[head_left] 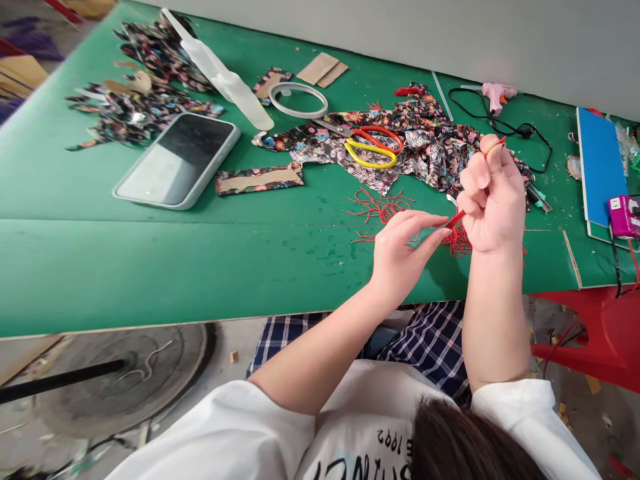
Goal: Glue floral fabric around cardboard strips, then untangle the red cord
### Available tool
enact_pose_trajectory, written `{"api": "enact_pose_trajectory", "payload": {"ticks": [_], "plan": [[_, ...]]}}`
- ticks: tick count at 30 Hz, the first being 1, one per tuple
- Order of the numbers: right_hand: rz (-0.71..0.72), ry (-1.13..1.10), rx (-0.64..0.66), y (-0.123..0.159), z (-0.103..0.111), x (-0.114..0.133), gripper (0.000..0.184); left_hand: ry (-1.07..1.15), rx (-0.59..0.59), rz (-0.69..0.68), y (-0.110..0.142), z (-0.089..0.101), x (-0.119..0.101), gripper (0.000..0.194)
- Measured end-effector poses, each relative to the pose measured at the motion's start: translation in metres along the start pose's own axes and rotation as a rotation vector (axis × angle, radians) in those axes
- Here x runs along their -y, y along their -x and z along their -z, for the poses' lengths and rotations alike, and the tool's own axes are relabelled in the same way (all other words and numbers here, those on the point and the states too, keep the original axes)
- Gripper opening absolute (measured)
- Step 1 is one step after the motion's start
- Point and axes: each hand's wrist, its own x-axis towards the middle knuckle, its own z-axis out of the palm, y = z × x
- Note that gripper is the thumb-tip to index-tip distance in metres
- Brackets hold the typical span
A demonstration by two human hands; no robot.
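Between my hands runs a thin bundle of red threads. My left hand pinches its lower end between thumb and fingertips. Curled into a fist, my right hand grips the same bundle, and a bit of red shows above its thumb. Loose red threads lie on the table behind my left hand, and more are partly hidden below my right hand. Just beyond are crumpled floral fabric pieces and scissors with one red and one yellow handle loop.
The green table also bears a phone, a white plastic bottle, a white ring, floral scraps, a pink glue gun with a black cable, and a blue board. A red stool stands at right.
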Motion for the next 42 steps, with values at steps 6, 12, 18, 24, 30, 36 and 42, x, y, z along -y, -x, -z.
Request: {"api": "enact_pose_trajectory", "payload": {"ticks": [6, 12, 18, 24, 30, 36, 42], "plan": [[-0.031, -0.093, -0.005, 0.002, -0.005, 0.002, 0.033, -0.012, -0.011, -0.034, -0.003, -0.001, -0.002, 0.006], [-0.062, -0.071, -0.053, 0.003, -0.007, 0.005, 0.030, 0.002, 0.007, 0.002, -0.004, 0.002, -0.001, 0.008], [-0.127, 0.011, -0.063, 0.000, -0.003, 0.002, 0.021, 0.004, 0.057, -0.039, -0.006, -0.001, 0.002, 0.004], [-0.112, -0.056, -0.046, 0.002, -0.005, 0.004, 0.017, -0.030, 0.035, -0.095, -0.004, -0.001, 0.004, 0.005], [-0.037, -0.208, -0.011, 0.003, -0.006, 0.005, 0.025, -0.050, 0.022, -0.097, -0.005, 0.005, 0.001, 0.009], [-0.036, -0.200, 0.001, -0.001, 0.005, 0.002, 0.025, -0.067, 0.093, -0.092, -0.009, 0.019, -0.007, 0.012], [-0.043, -0.206, -0.010, -0.003, 0.005, -0.003, 0.027, -0.137, 0.199, -0.065, -0.010, 0.035, -0.010, 0.012]]}}
